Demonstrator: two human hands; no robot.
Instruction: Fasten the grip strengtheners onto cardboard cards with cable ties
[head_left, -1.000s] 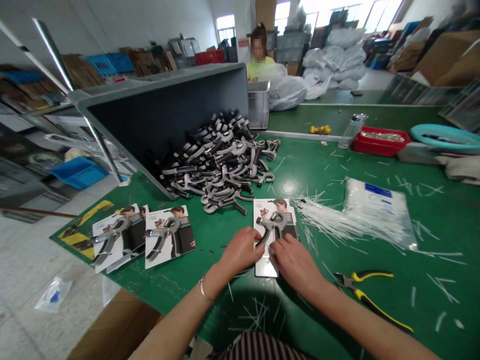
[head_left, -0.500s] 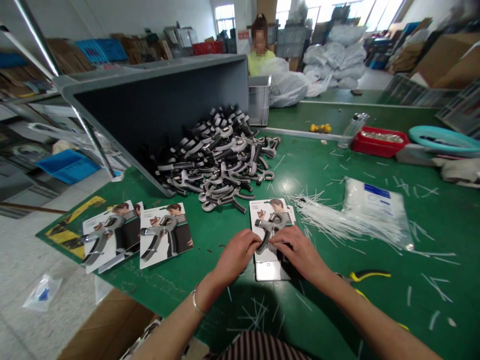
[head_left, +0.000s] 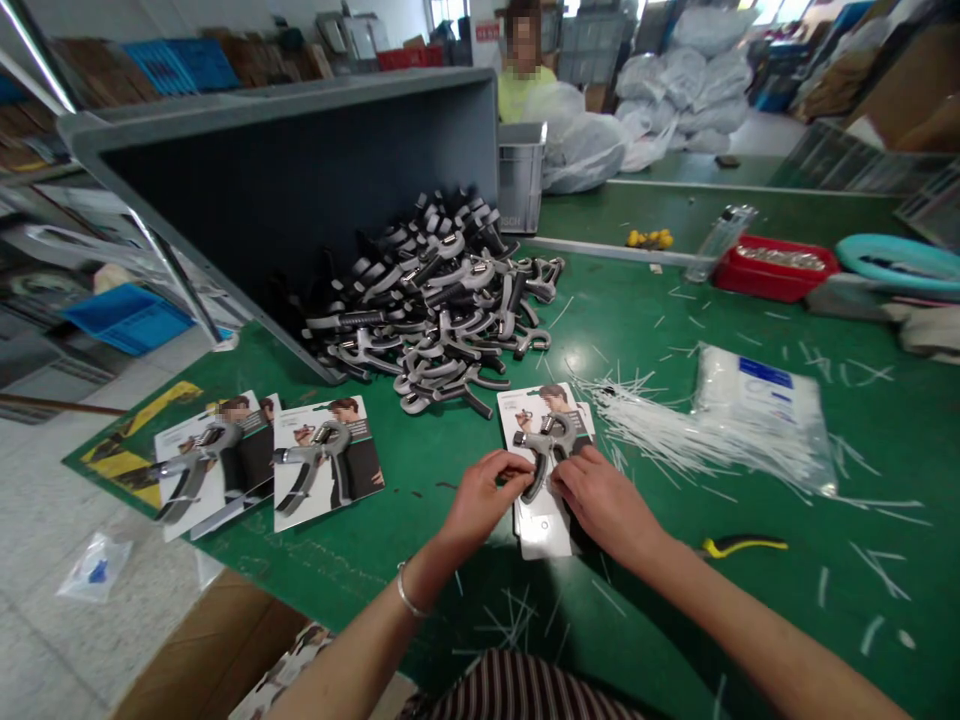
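A grey and black hand grip strengthener (head_left: 568,432) lies on a printed backing card (head_left: 546,535), over at least one more card. My left hand (head_left: 484,500) is closed beside its left handle, thumb and fingertips pinched together; what they pinch is too small to make out. On the other side, my right hand (head_left: 611,505) has its fingers curled at the right handle, hiding most of it. White cable ties (head_left: 660,430) lie loose to the right, by a clear bag (head_left: 761,400) of them. Cutting pliers with a yellow and black handle (head_left: 746,544) lie partly under my right forearm.
A tipped grey crate (head_left: 285,95) spills a pile of grip strengtheners (head_left: 450,300) onto the green table. Carded strengtheners (head_left: 326,465) lie at left. A red tray (head_left: 776,270) and turquoise basin (head_left: 900,262) stand at back right. Across the table is a person in yellow (head_left: 517,90).
My view has shifted slightly. My right fingers have moved up along the right handle, and the hands are a little farther apart. The strengthener stays on the card.
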